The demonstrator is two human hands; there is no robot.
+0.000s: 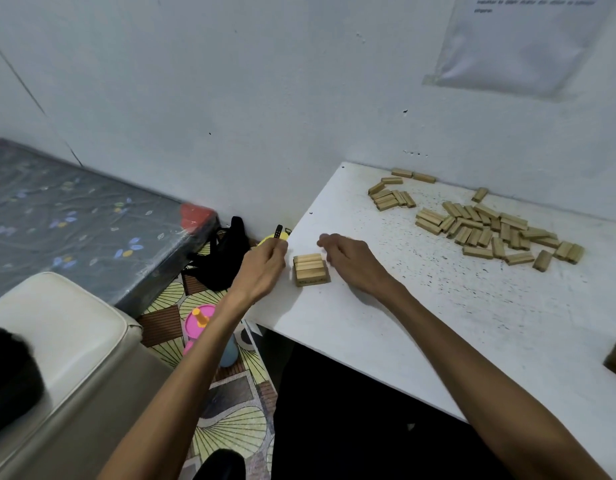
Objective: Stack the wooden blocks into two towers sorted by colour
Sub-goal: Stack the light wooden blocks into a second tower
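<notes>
— Stack [310, 270] of pale blocks?
— On the table [403, 323].
— Hands?
— Left hand [265, 263] just left of the stack, fingers curled, unclear whether gripping anything. Right hand [346, 259] just right of the stack, fingers loosely bent, holding nothing.
— Loose blocks [479, 230]?
— Scattered well to the right of the stack.

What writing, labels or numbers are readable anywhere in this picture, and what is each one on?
On the sheet of paper taped to the wall: a few lines of print near its top edge, too blurred to read.
On the stack of wooden blocks near the table's edge: dark marks on the front face of the lowest layer, too small to read.
No other text, brand or number shows.
</notes>
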